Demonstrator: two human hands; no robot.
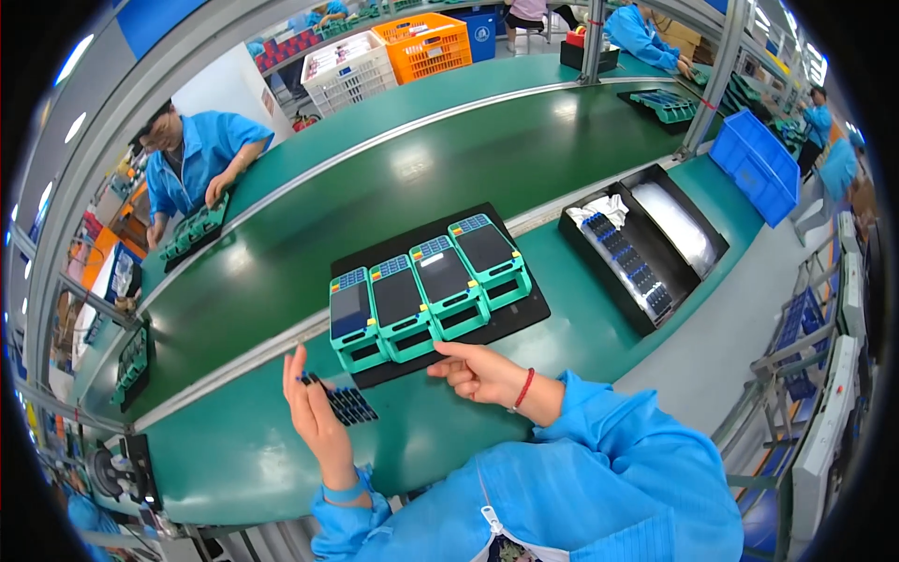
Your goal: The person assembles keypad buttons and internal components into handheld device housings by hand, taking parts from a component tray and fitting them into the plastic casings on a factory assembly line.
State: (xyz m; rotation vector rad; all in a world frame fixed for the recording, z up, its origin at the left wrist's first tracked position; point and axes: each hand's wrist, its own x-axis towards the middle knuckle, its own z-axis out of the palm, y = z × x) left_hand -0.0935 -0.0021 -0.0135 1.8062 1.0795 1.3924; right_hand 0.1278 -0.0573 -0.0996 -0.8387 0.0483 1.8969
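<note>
My left hand is upright at the near side of the bench, its fingers raised and a clear sheet of small dark pieces held against it. Close to the front edge of a black tray, my right hand has its fingers curled and pinched; anything between the fingertips is too small to make out. On that tray several green-framed handheld terminals with keypads stand in a row: one at the left end, two in the middle, and one at the right end.
Right of the tray sits a black two-part box with more dark-piece sheets and white film. A blue crate stands beyond it. Behind runs a dark green conveyor with a metal rail. Across it, a person in blue handles another tray of green frames.
</note>
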